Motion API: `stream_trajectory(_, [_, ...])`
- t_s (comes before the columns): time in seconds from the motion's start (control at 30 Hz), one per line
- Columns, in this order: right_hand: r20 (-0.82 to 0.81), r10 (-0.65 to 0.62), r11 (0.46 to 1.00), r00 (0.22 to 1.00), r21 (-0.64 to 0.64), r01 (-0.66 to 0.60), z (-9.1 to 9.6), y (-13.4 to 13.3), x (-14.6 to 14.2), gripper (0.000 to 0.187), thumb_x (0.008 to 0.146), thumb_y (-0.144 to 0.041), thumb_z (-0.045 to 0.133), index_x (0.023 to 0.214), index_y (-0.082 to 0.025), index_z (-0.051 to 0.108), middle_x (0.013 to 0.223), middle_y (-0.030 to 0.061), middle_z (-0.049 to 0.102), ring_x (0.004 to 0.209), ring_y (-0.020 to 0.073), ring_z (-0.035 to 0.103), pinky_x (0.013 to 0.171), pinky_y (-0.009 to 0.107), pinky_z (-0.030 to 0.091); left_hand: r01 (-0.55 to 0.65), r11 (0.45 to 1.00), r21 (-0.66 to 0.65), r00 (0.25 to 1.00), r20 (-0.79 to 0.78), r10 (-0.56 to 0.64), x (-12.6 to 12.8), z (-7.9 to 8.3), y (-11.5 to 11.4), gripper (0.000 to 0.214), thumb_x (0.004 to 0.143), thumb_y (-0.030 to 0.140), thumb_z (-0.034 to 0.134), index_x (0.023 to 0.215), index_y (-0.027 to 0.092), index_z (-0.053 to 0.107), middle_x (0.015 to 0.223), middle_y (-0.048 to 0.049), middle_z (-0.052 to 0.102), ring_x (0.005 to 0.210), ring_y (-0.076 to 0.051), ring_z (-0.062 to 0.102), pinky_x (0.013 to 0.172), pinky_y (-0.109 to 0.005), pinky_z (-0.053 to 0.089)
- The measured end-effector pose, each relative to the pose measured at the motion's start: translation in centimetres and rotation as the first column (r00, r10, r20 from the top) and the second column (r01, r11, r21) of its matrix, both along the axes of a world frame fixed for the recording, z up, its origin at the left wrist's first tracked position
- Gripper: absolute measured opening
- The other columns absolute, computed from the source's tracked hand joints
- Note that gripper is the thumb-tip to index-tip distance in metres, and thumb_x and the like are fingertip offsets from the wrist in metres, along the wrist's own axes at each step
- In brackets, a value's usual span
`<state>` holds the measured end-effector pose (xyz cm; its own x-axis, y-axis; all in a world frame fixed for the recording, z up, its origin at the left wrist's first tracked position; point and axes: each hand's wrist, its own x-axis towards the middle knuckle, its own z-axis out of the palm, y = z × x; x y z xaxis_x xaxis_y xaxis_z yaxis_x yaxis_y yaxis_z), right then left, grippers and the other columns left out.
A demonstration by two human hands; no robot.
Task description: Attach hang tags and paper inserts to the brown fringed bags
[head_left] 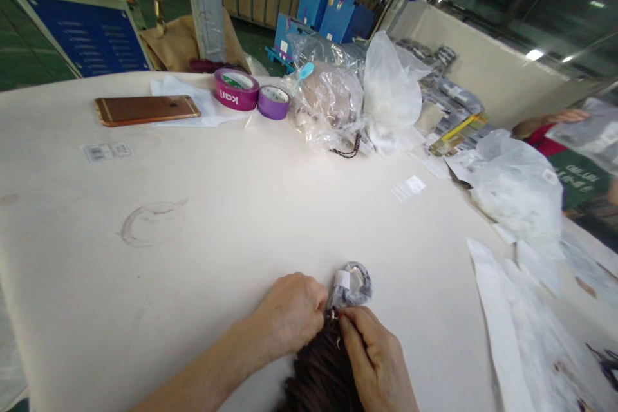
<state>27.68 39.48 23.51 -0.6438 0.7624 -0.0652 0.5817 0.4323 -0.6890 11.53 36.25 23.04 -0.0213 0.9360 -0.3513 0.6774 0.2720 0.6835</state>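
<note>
My left hand (290, 315) and my right hand (374, 357) meet near the table's front edge, both closed in a pinch. Between their fingertips is a small metal clasp joined to a dark braided cord bundle (321, 373) that lies under my wrists. Just beyond the fingers lies a small coiled item in a clear plastic wrap (355, 283) with a white label; my fingertips touch its near end.
At the back of the cream table (217, 219) lie a gold phone (147, 109), two purple tape rolls (236, 88), and clear plastic bags (333, 100) of goods. White bags and paper sheets (516, 187) crowd the right side. Another person's arm (550, 122) shows at far right.
</note>
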Motion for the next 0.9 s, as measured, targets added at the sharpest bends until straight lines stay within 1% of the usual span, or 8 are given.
stream_trajectory(0.13, [0.034,-0.001,0.999,0.999,0.036,0.000,-0.2,0.1,-0.1,0.021,0.088,-0.024,0.041,0.079,-0.019,0.059,0.076,0.0026,0.062,0.067,0.0125,0.060,0.060,0.019,0.045,0.002,0.999,-0.034,1.000,0.030,-0.001,-0.2,0.3,-0.2,0.022,0.065,0.013,0.045,0.067,0.019,0.066,0.066,-0.0033,0.066,0.062,-0.015,0.060,0.055,-0.022,0.037])
stream_trajectory(0.33, [0.057,0.004,0.999,0.998,0.036,-0.007,-0.6,-0.2,-0.3,0.025,0.089,-0.022,0.037,0.073,-0.018,0.056,0.076,0.0037,0.059,0.068,0.0128,0.058,0.060,0.020,0.045,0.047,0.997,-0.060,0.999,-0.010,-0.048,0.4,0.8,0.0,0.024,0.066,0.012,0.044,0.071,0.020,0.067,0.070,-0.0053,0.067,0.068,-0.018,0.062,0.057,-0.024,0.039])
stream_trajectory(0.47, [0.044,0.001,0.997,0.999,0.080,-0.004,-0.8,-0.4,-0.4,0.025,0.089,-0.020,0.036,0.073,-0.018,0.055,0.076,0.0040,0.058,0.067,0.0128,0.057,0.060,0.020,0.045,0.037,0.999,-0.036,0.999,-0.031,-0.039,0.5,0.5,0.0,0.023,0.067,0.013,0.044,0.069,0.018,0.066,0.069,-0.0061,0.067,0.067,-0.019,0.062,0.056,-0.024,0.039])
stream_trajectory(0.53, [0.043,0.009,0.996,0.999,0.093,-0.013,-1.0,-0.4,-0.3,0.024,0.089,-0.019,0.035,0.073,-0.018,0.054,0.076,0.0043,0.057,0.067,0.0127,0.056,0.060,0.020,0.045,0.038,0.999,-0.035,0.999,-0.002,-0.038,0.5,0.4,0.0,0.023,0.066,0.012,0.044,0.068,0.018,0.066,0.066,-0.0052,0.066,0.063,-0.018,0.061,0.054,-0.024,0.038])
stream_trajectory(0.63, [0.046,0.014,0.995,0.999,0.097,-0.018,-1.2,-0.3,-0.3,0.024,0.089,-0.018,0.035,0.074,-0.018,0.054,0.075,0.0044,0.056,0.066,0.0125,0.055,0.061,0.021,0.045,0.038,0.998,-0.048,0.998,0.053,-0.035,0.4,0.4,-0.1,0.025,0.064,0.011,0.044,0.069,0.019,0.067,0.065,-0.0039,0.066,0.061,-0.016,0.059,0.053,-0.022,0.037])
stream_trajectory(0.9, [0.042,0.007,0.995,0.999,0.096,-0.011,-1.2,-0.5,-0.3,0.023,0.089,-0.018,0.035,0.076,-0.018,0.054,0.077,0.0044,0.057,0.067,0.0123,0.056,0.061,0.021,0.045,0.032,0.997,-0.065,0.997,0.065,-0.028,0.2,0.7,0.1,0.025,0.066,0.012,0.044,0.069,0.018,0.068,0.067,-0.0046,0.067,0.061,-0.015,0.059,0.054,-0.022,0.037])
